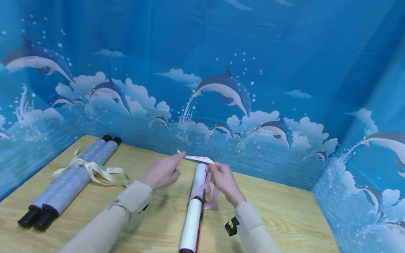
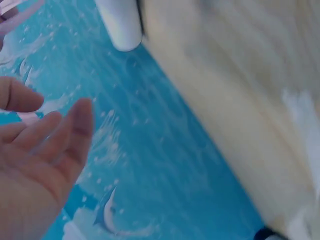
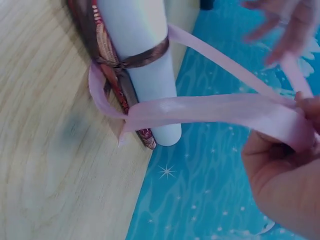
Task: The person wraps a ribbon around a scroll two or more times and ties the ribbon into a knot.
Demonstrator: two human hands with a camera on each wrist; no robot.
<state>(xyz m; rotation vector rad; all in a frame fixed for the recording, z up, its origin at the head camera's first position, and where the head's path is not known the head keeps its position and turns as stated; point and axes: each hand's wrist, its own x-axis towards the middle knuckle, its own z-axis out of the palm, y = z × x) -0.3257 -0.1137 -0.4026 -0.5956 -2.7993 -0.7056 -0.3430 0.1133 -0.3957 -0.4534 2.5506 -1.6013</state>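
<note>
A white roll (image 1: pixel 192 222) with a dark red, patterned strip (image 3: pixel 107 50) along its side lies lengthwise in mid-table in the head view. A brown band (image 3: pixel 145 56) crosses it, and a pink ribbon (image 3: pixel 200 109) loops about its far part. My right hand (image 1: pixel 225 181) pinches the ribbon beside the far end of the roll. Stretched leftward from there, a pale length of ribbon reaches the extended index finger of my left hand (image 1: pixel 163 172). In the left wrist view, this left hand's thumb stays apart from its loosely bent fingers (image 2: pixel 75 132).
Two grey rolls (image 1: pixel 79 175) with black end caps lie side by side at the left, tied with a cream ribbon bow (image 1: pixel 94 169). A blue dolphin-print curtain (image 1: pixel 213 57) surrounds the back and sides of the wooden table (image 1: pixel 282 227).
</note>
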